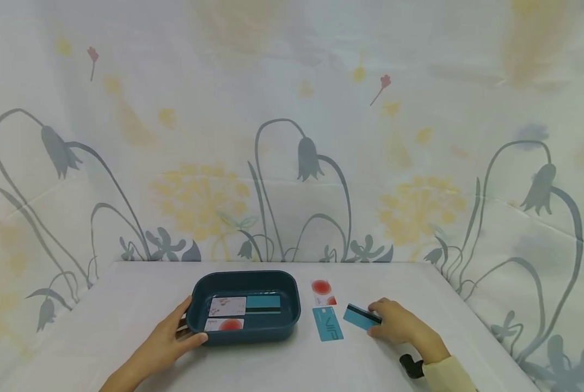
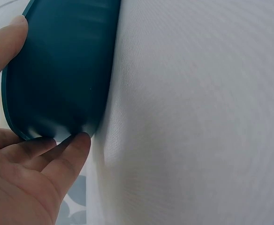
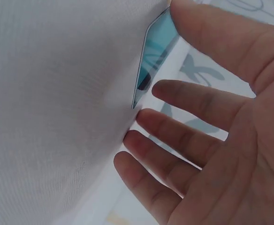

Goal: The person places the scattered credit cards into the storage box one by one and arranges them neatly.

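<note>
My left hand (image 1: 166, 337) grips the left end of a dark teal tray (image 1: 292, 326), its thumb at the near-left corner and its fingers against the end wall. In the left wrist view the tray's outer wall (image 2: 62, 70) fills the space between thumb and fingers. On the right, my right hand (image 1: 397, 322) pinches a blue card (image 1: 360, 317) with a black stripe, thumb and fingers at its right end. The right wrist view shows the card's (image 3: 158, 42) lettered underside, tilted off the white surface. Beside it lies a blue VIP card (image 1: 328, 324).
A white card with a red circle (image 1: 323, 293) lies behind the VIP card. Inside the tray are a floral white card (image 1: 227, 306), a blue striped card (image 1: 263, 304) and a red-circle card (image 1: 225, 325). A flower-patterned backdrop (image 1: 292, 190) rises behind the white table (image 1: 252, 365).
</note>
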A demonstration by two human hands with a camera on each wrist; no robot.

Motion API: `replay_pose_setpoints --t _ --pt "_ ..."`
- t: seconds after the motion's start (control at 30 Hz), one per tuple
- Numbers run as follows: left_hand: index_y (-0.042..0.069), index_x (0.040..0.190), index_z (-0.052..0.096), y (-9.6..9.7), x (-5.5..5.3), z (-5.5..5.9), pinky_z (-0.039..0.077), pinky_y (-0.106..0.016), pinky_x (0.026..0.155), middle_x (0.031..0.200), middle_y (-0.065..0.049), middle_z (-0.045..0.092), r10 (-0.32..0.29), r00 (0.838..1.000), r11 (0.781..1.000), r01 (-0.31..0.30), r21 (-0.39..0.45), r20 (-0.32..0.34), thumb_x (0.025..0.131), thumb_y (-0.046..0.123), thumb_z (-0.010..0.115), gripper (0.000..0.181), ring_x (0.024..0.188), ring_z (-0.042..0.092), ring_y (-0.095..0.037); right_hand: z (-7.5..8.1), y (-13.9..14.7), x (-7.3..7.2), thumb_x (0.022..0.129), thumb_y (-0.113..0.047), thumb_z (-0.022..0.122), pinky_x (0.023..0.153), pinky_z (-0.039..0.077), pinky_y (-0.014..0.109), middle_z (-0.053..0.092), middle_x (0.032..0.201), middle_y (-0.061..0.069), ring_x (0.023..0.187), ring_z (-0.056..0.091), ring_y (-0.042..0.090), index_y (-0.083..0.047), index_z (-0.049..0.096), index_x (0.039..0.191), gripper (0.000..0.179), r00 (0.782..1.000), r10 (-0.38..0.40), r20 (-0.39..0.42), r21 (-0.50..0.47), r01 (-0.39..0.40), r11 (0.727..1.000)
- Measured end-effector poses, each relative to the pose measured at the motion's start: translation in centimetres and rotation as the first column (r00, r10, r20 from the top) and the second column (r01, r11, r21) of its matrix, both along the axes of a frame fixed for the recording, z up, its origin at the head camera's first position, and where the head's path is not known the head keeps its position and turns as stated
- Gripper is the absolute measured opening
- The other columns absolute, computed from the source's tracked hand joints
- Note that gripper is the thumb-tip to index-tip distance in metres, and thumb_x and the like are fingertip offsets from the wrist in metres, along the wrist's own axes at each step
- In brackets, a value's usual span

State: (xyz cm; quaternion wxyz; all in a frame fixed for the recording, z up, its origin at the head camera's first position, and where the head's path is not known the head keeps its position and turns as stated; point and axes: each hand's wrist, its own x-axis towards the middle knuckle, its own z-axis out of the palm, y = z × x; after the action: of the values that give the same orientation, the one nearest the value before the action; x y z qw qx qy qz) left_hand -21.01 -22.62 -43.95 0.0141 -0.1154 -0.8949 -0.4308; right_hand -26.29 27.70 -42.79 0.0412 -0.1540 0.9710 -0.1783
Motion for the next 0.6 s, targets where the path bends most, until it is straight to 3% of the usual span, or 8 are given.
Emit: replay_pose_setpoints --t 0.27,0.6 --pt "-0.007 0.148 0.017 0.07 0.0 -0.01 0.05 -0.037 0.093 0.145 -0.033 0.03 -0.006 1.0 1.0 0.006 0.009 0.002 0.083 0.038 0.073 0.097 0.12 0.051 -0.041 -0.13 0.17 -0.03 0.072 -0.03 0.083 0.077 0.049 0.043 0.056 0.092 0.006 0.083 0.051 0.019 -0.003 0.064 0.099 0.042 0.998 -0.046 -0.03 0.039 0.047 0.998" --pt "-0.005 0.149 0.016 0.07 0.1 0.1 0.05 -0.038 0.093 0.146 -0.032 0.031 0.0 1.0 1.0 0.0 -0.007 0.025 0.084 0.039 0.072 0.096 0.12 0.052 -0.039 -0.19 0.47 -0.1 0.073 -0.025 0.083 0.076 0.048 0.041 0.054 0.091 0.007 0.082 0.05 0.019 0.0 0.061 0.097 0.041 0.996 -0.091 0.003 -0.024 0.091 0.996"
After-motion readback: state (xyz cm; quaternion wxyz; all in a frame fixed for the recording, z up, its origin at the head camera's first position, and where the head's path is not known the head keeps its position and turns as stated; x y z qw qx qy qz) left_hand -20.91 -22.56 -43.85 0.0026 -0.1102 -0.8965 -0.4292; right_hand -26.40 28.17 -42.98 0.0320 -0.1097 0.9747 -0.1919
